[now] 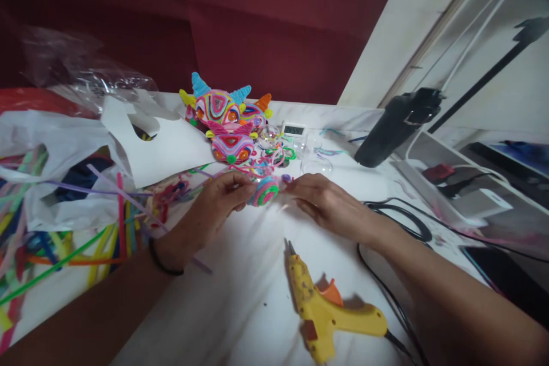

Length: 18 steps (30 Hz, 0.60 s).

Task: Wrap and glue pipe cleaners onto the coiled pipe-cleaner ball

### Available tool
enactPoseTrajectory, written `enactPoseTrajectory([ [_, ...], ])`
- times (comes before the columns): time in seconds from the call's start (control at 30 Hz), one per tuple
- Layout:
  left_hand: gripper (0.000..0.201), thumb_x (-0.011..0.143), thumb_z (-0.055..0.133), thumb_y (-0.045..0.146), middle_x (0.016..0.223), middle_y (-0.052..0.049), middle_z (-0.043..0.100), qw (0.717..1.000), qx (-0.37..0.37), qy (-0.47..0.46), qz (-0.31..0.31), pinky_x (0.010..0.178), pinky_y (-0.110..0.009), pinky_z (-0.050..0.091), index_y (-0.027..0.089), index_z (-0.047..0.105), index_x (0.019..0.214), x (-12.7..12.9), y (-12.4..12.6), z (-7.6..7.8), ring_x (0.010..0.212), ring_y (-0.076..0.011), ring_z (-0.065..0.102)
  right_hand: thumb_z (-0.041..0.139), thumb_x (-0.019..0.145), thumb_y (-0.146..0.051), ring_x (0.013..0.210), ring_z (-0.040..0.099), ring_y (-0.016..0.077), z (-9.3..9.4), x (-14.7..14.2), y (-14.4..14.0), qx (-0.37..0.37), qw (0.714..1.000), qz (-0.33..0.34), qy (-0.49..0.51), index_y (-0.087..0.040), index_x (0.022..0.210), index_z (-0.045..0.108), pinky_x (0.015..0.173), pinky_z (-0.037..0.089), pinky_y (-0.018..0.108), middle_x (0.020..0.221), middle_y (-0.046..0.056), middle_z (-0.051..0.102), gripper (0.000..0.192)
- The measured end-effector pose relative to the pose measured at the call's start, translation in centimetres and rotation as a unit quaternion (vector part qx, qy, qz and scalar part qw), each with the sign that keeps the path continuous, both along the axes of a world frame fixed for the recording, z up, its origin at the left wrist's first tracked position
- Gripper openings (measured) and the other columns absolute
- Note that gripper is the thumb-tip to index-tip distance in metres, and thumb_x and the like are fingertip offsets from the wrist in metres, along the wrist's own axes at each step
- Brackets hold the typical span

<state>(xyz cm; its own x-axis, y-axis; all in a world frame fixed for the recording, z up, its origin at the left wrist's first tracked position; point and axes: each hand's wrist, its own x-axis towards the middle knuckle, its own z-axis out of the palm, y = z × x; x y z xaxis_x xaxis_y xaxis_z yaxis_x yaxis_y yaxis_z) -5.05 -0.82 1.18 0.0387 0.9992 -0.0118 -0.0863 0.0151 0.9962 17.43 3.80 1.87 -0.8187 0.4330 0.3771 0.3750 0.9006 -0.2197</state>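
Observation:
My left hand [221, 200], with a black band at the wrist, pinches a small round piece [266, 191] coiled in pink, green and blue fuzzy pipe cleaner. Close to that piece on its right is my right hand [321, 200], its fingers drawn together. What lies between those fingertips is too blurred to make out. Below the hands, a yellow hot glue gun [315, 303] with an orange trigger rests on the white table, nozzle pointing away from me.
Colourful horned pipe-cleaner heads [231, 146] stand at the back, near a small digital clock [294, 128] and clear plastic domes [316, 167]. Loose pipe cleaners [103, 254] and white bags [60, 143] crowd the left. A black cable [398, 220] and a dark phone [506, 280] lie right.

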Motion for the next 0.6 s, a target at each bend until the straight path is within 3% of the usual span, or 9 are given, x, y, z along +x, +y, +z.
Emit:
enactPoseTrajectory([
  [0.13,0.018,0.067,0.073,0.029,0.058,0.005,0.047,1.0,0.002,-0.022,0.019,0.051,-0.021,0.032,0.017,0.059,0.068,-0.4,0.2,-1.0,0.053,-0.0078,0.04,0.057,0.088,-0.019,0.097,0.064,0.0228,2.0,2.2,-4.4,-0.095,0.993,-0.003,-0.07,-0.017,0.102,0.065,0.086,0.052,0.036,0.103,0.01,0.069,0.016],
  [0.23,0.019,0.065,0.074,0.03,0.053,0.006,0.045,0.999,-0.001,-0.029,0.015,0.048,-0.021,0.028,0.017,0.06,0.068,-0.5,0.4,-1.9,0.05,-0.0069,0.038,0.069,0.079,-0.024,0.089,0.068,0.0201,2.2,3.6,-8.3,-0.17,0.975,-0.028,-0.141,-0.021,0.1,0.064,0.077,0.056,0.029,0.099,0.006,0.071,0.021],
  [0.37,0.018,0.067,0.072,0.031,0.053,0.005,0.047,0.999,-0.009,-0.033,0.007,0.05,-0.021,0.029,0.017,0.061,0.07,-0.3,0.3,-2.3,0.051,-0.0074,0.038,0.077,0.066,-0.017,0.101,0.067,0.0282,0.4,4.6,-11.2,-0.096,0.986,-0.03,-0.136,-0.016,0.111,0.059,0.086,0.057,0.035,0.111,0.012,0.07,0.048],
  [0.5,0.014,0.072,0.065,0.028,0.058,0.004,0.047,0.999,0.006,-0.039,-0.006,0.053,-0.023,0.031,0.017,0.06,0.067,0.0,-0.3,-2.1,0.055,-0.0088,0.04,0.063,0.084,-0.02,0.099,0.069,0.0233,-0.8,4.9,-11.2,-0.058,0.993,-0.021,-0.102,-0.019,0.115,0.055,0.085,0.057,0.028,0.104,0.008,0.073,0.032],
  [0.6,0.012,0.073,0.061,0.028,0.058,0.004,0.048,0.999,0.014,-0.029,-0.016,0.054,-0.024,0.031,0.016,0.062,0.071,-0.1,-0.5,-2.3,0.055,-0.0091,0.04,0.05,0.094,-0.03,0.092,0.07,0.0203,-0.9,4.8,-10.9,-0.063,0.997,-0.015,-0.047,-0.022,0.115,0.052,0.074,0.059,0.022,0.1,0.009,0.072,0.023],
])
